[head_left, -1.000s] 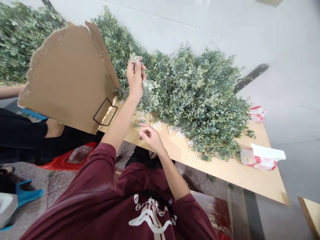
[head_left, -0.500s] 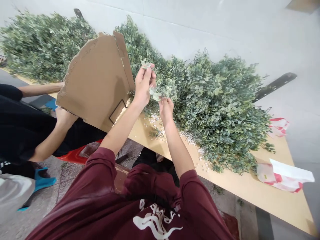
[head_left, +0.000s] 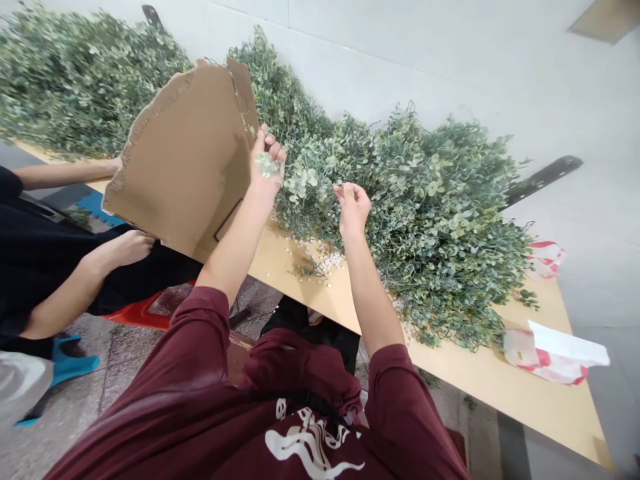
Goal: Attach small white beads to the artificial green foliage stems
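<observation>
My left hand [head_left: 269, 157] is closed with its fingertips pinched on a sprig of artificial greenery. Pale leaves of this leafy sprig [head_left: 268, 166] hang across the heel of the hand, in front of the cardboard's right edge. My right hand [head_left: 356, 207] is held apart to the right, thumb and index finger pressed together; what lies between them is too small to tell. Behind both hands is a big heap of green leafy sprigs [head_left: 440, 220]. Small white bits [head_left: 327, 260] lie scattered on the wooden table [head_left: 310, 291] below, near a loose dark sprig [head_left: 307, 269].
At the left, a co-worker's hand [head_left: 123, 253] is near a torn cardboard sheet [head_left: 175, 160] standing up on the table. More greenery [head_left: 85, 87] is piled behind it. A red-and-white plastic bag [head_left: 545, 357] lies at the right end. A dark metal bracket [head_left: 545, 181] sticks out at the wall.
My hands have moved apart: the left went left toward the cardboard with the sprig, the right went right. The co-worker's near hand has shifted slightly down along the cardboard's lower edge.
</observation>
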Demonstrator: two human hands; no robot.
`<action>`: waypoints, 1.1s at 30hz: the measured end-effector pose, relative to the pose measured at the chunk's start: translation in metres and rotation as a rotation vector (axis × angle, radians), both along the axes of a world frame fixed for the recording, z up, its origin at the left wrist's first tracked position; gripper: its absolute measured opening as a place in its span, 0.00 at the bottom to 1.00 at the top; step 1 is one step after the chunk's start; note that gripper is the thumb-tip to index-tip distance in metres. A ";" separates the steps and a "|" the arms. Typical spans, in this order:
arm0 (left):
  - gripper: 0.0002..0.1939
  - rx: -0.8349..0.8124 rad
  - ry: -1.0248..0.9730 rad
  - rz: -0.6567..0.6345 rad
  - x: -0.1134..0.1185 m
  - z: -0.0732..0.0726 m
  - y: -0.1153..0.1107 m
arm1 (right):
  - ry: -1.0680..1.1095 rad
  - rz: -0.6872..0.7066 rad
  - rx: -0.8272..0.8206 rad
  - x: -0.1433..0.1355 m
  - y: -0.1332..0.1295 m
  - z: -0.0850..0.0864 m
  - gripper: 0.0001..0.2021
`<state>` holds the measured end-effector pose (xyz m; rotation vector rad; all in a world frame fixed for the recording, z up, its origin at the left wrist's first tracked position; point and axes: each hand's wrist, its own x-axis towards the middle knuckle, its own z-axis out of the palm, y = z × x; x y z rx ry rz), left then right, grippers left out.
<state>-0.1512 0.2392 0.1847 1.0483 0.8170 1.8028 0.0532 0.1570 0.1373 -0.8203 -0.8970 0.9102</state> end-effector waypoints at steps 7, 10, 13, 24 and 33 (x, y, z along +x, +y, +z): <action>0.16 -0.107 -0.321 -0.072 -0.007 0.003 -0.015 | -0.343 -0.173 0.088 0.020 -0.007 0.002 0.17; 0.20 -0.106 -0.368 -0.069 -0.014 0.012 -0.016 | -0.467 -0.195 0.121 0.038 -0.008 0.014 0.18; 0.22 -0.094 -0.357 -0.069 -0.018 0.019 -0.012 | -0.554 -0.181 0.167 0.052 -0.011 0.033 0.17; 0.19 -0.017 -0.067 -0.089 -0.023 0.015 0.019 | -0.778 -0.181 0.176 0.068 -0.034 0.025 0.15; 0.22 -0.044 0.486 -0.001 -0.006 -0.023 -0.013 | -0.594 -0.041 -0.024 0.063 -0.077 -0.002 0.15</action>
